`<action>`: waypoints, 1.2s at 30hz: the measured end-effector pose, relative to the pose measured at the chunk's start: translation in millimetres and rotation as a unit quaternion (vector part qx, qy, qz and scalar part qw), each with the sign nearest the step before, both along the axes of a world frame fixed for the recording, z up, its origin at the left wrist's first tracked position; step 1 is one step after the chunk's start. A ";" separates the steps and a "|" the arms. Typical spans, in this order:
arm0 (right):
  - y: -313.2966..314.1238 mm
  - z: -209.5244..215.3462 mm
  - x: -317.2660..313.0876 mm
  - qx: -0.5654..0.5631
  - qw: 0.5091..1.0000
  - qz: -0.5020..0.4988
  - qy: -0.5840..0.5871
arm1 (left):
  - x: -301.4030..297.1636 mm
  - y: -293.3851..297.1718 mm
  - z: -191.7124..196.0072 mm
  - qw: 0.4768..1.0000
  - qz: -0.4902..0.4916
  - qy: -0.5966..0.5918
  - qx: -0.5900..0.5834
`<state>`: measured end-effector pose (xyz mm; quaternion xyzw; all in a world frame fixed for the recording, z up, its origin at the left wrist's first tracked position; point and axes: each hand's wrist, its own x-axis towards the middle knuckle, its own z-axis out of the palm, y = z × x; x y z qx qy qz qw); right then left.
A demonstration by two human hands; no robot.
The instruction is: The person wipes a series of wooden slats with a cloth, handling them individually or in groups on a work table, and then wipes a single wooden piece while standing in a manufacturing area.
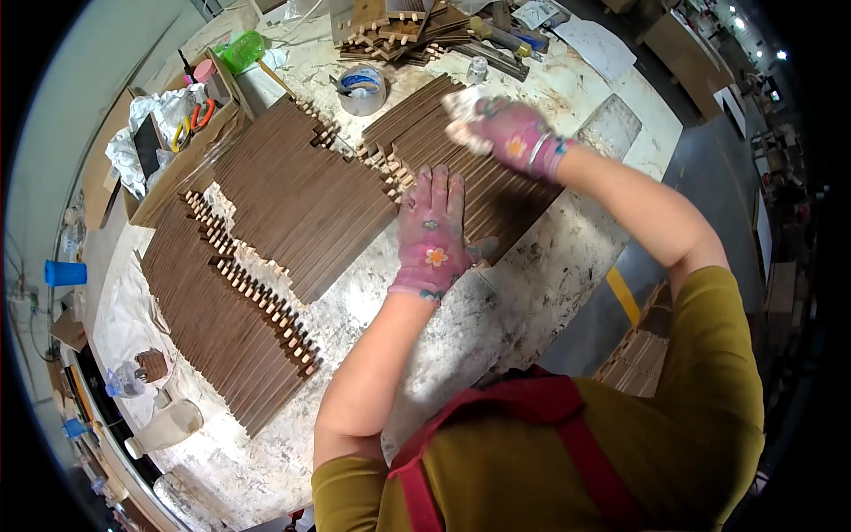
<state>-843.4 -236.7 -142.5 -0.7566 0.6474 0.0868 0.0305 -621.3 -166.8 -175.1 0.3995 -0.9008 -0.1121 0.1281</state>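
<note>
The left hand (432, 232), in a pink flowered glove, lies flat with fingers spread wide on a row of dark wooden slats (483, 191) at the right of the bench (425, 355), holding nothing. The right hand (507, 133), gloved alike, rests on the far end of the same row; whether it grips anything I cannot tell. The slats run long from near right to far left, directly under both hands, the left hand nearer the pegged ends (390, 173). More slat rows (292, 199) lie to the left, just beside. A tape roll (362, 89) sits farther off. The bench top is pale, stained and mottled; a workshop floor shows at right.
</note>
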 end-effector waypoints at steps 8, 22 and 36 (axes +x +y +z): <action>5.2 11.9 -1.8 0.011 1.000 0.016 0.012 | 2.5 0.9 -0.5 1.000 -0.006 0.007 -0.007; 11.9 9.8 24.5 0.031 0.999 -0.018 -0.038 | 7.2 -0.6 -1.7 1.000 -0.018 0.017 -0.015; -5.0 6.2 -86.3 0.002 0.993 -0.037 0.112 | -0.2 -0.7 5.9 0.999 -0.030 0.000 -0.023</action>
